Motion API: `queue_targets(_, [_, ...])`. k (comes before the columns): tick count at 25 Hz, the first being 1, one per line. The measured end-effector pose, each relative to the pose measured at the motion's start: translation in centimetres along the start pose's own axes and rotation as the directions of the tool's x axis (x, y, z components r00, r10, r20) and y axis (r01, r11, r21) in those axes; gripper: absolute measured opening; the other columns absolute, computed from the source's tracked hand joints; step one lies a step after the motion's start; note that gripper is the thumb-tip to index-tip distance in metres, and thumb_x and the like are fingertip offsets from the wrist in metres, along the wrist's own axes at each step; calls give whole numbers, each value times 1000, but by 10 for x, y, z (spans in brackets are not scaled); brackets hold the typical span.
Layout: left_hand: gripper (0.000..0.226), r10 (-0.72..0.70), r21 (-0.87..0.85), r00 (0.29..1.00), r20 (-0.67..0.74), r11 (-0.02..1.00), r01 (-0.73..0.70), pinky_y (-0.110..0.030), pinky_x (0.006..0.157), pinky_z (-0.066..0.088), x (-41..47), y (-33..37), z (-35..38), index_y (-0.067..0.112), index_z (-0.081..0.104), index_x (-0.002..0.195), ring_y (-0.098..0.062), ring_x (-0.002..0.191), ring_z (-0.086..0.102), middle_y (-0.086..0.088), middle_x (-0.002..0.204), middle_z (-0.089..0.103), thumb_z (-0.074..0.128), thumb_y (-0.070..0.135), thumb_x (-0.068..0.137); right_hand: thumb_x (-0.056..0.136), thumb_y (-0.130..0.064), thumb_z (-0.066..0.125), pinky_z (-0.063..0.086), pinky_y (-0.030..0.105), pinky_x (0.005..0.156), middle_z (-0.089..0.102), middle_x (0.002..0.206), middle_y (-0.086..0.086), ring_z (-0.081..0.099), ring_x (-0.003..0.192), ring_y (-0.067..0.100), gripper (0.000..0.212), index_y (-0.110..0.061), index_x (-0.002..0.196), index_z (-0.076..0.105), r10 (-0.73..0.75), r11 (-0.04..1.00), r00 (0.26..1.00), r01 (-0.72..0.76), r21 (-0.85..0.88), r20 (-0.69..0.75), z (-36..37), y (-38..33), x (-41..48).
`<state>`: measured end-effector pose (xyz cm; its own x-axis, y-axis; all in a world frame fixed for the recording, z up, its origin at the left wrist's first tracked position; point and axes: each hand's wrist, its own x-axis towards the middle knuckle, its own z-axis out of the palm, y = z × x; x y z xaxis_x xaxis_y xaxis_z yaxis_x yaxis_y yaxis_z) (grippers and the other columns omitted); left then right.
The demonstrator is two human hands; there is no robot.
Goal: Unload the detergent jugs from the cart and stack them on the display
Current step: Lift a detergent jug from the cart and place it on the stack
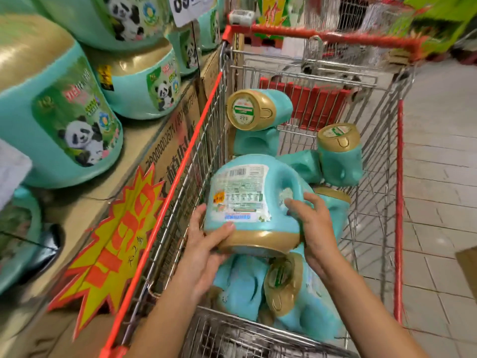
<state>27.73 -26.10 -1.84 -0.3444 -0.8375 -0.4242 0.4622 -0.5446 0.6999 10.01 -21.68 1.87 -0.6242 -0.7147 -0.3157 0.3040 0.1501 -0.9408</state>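
Shop aisle, wire cart beside display on left. Detergent jug lies lengthwise at cart's near-left side, gold end toward person; left hand, right hand clasp its flanks, fingers curled.

I hold a teal detergent jug inside the wire cart, tipped on its side with the gold cap towards me and the back label up. My left hand grips the cap end, thumb on top; my right hand curls round the handle side. More loose jugs lie in the basket around and beneath it. On my left, panda-labelled jugs stand on cardboard boxes bearing a yellow starburst sign
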Motion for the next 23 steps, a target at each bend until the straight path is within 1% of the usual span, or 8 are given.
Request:
queue_targets(3, [90, 0, 84, 998, 55, 996, -4, -31, 58, 57, -45, -3, 1, 37, 44, 133, -14, 90, 72, 4, 113, 73, 74, -3, 58, 88, 2, 58, 45, 14, 46, 60, 70, 0, 59, 52, 4, 24, -12, 106, 53, 26, 998, 1000, -25, 53, -8, -16, -3, -39])
queue_targets(7, [107, -40, 4, 995, 86, 999, 40, -40, 70, 59, -86, -11, 4, 39, 42, 139, -18, 96, 71, 2, 122, 70, 82, 4, 46, 90, 2, 56, 47, 17, 47, 66, 67, -4, 60, 53, 5, 26, -18, 106, 54, -6, 995, 1000, 6, 95, -4, -36, -2, -83])
queue_targets(9, [92, -40, -54, 998, 55, 998, 43, -37, 70, 60, -97, -12, 7, 38, 42, 139, -18, 98, 71, 2, 122, 70, 77, 23, 56, 89, 2, 57, 48, 19, 48, 68, 76, 0, 61, 56, 7, 30, -20, 110, 54, -40, 997, 999, 39, 62, 18, -41, -1, -97])
queue_targets(13, [88, 18, 1, 1000, 19, 1000, -18, -33, 74, 59, -103, -2, 3, 30, 47, 136, -22, 101, 70, -3, 120, 70, 83, 11, 58, 89, -2, 60, 50, 18, 52, 70, 81, -2, 66, 65, 7, 33, -26, 110, 55, -111, 992, 990, 116, -55, 92, -44, -2, -114])
queue_targets(16, [76, 47, 1, 998, 31, 999, -48, -34, 71, 61, -105, 8, -3, 28, 51, 132, -22, 97, 71, -6, 117, 71, 76, 20, 61, 87, -12, 67, 51, 16, 65, 68, 102, 7, 66, 82, 4, 27, -23, 110, 59, -231, 963, 964, 246, -109, 132, -47, -5, -118])
queue_targets(18, [72, 35, -5, 998, 46, 999, -35, -42, 81, 59, -105, 12, -9, 24, 52, 132, -22, 97, 71, -8, 118, 71, 73, 20, 64, 87, -31, 68, 49, 22, 85, 61, 117, 4, 60, 104, 9, 33, -22, 117, 58, -453, 822, 871, 491, -290, 189, -54, -11, -121])
queue_targets(20, [71, 4, 26, 998, 64, 1000, -6, -42, 88, 54, -104, 19, -13, 18, 51, 135, -24, 100, 69, -11, 121, 69, 71, 24, 67, 89, -44, 57, 37, 24, 101, 53, 126, -4, 49, 119, 15, 39, -24, 122, 56, -655, 449, 634, 764, -463, 411, -64, -18, -123])
queue_targets(23, [64, -55, 62, 997, 53, 997, 51, -40, 86, 54, -100, 29, -17, 11, 55, 132, -28, 102, 67, -16, 122, 67, 72, 23, 72, 77, -73, 54, 28, 37, 112, 52, 125, -2, 40, 128, 22, 67, -20, 117, 64, -528, 126, 435, 889, -439, 729, -64, -29, -126])
